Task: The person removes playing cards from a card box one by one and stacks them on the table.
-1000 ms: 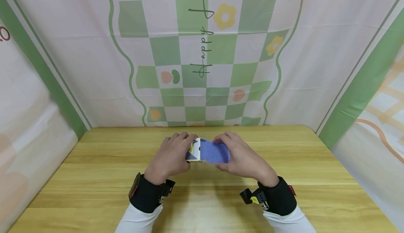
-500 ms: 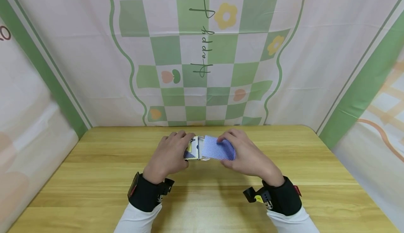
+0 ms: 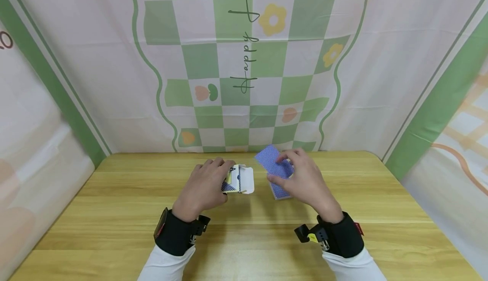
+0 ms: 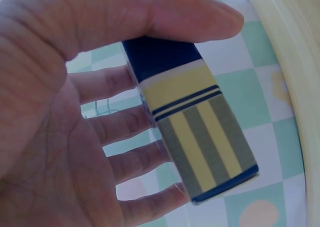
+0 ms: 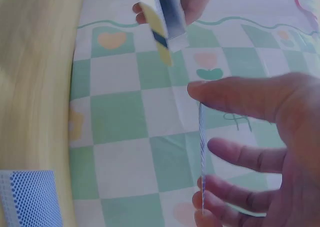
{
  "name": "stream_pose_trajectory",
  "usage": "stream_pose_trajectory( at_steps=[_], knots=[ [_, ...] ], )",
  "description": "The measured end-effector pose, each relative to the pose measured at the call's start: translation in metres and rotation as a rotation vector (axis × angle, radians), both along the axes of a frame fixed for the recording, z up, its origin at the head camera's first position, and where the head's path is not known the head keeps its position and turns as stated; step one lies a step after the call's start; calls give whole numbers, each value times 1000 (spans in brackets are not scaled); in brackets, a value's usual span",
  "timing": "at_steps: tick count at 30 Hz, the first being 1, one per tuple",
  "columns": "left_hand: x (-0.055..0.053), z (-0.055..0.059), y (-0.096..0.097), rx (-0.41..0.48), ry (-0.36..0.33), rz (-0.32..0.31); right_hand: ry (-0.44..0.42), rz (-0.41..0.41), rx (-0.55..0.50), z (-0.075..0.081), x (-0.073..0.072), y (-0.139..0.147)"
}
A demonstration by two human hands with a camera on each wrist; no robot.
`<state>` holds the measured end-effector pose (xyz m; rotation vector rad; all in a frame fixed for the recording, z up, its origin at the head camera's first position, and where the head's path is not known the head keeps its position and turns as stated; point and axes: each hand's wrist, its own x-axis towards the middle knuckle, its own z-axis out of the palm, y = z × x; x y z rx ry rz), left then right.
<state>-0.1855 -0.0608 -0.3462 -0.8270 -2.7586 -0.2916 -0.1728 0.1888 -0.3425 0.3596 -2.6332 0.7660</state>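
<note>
My left hand [image 3: 203, 186] grips a playing-card box [image 3: 231, 181] by its edges, thumb on one side and fingers on the other. The box's open end and white flap [image 3: 248, 180] point right; a striped blue-and-yellow side [image 4: 200, 132] shows in the left wrist view. My right hand [image 3: 305, 181] pinches a thin set of blue-backed playing cards [image 3: 267, 155] between thumb and fingers. In the right wrist view these cards [image 5: 202, 152] appear edge-on. Below that hand, a thicker deck of blue-backed cards [image 3: 280, 192] lies on the table, partly covered by the held cards and hand.
The wooden table [image 3: 244, 251] ends at its far edge against a green-and-white checkered cloth [image 3: 234, 116]. Pale cloth hangs at both sides. Each wrist wears a black band with a small camera [image 3: 310, 233].
The cards have come away from the box's mouth with my right hand. A deck now lies on the table, and the right hand's cards are turned at an angle. My left hand stays put.
</note>
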Motion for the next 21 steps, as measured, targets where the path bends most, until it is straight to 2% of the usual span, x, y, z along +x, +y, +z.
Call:
stream_pose_trajectory(
  at_steps=[7, 16, 21],
  knots=[
    [1, 1, 1, 0, -9, -5, -39, -84, -26, -4, -2, -1],
    [2, 1, 0, 3, -15, -13, -141, -165, 35, -17, -10, -1],
    [2, 1, 1, 6, -10, -20, -132, -173, 70, -26, -14, -1]
  ],
)
